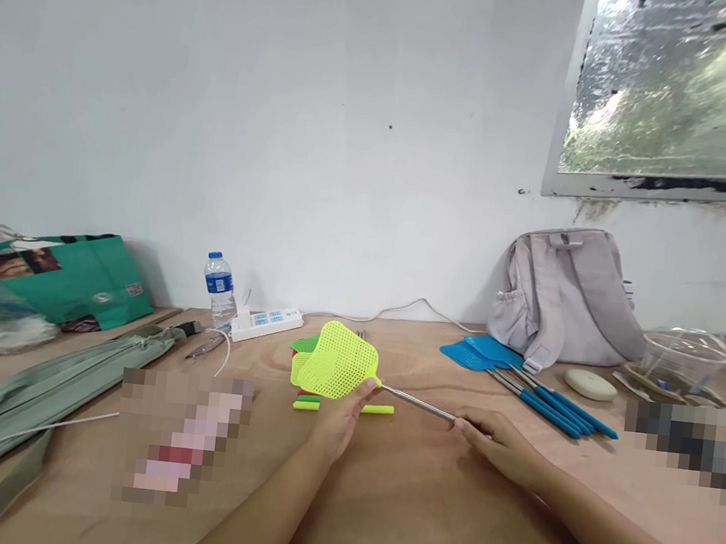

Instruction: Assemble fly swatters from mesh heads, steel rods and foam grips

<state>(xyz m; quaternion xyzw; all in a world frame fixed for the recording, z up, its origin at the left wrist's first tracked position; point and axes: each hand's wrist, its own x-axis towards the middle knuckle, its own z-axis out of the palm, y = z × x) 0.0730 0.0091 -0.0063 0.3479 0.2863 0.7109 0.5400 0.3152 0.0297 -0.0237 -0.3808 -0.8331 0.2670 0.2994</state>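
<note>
A yellow-green fly swatter (pixel 342 359) with a perforated head and a thin metal rod is held above the table. My left hand (pixel 340 417) pinches it where the head meets the rod. Around the rod's other end, the fingers of my right hand (pixel 491 440) are closed; that end is hidden. Behind my left hand lie a second yellow-green perforated head (pixel 298 369) and a green one (pixel 305 344), partly covered. On the table by my left hand is a yellow-green tube-shaped handle (pixel 379 410), with green and red pieces beside it.
Several blue fly swatters (pixel 547 404) lie to the right, before a grey backpack (pixel 572 294). Nearby are a white oval case (pixel 590 384) and a plastic tub (pixel 685 353). Leftward are a power strip (pixel 268 323), a water bottle (pixel 219 285), a grey-green bag (pixel 65 388) and a green bag (pixel 93 278).
</note>
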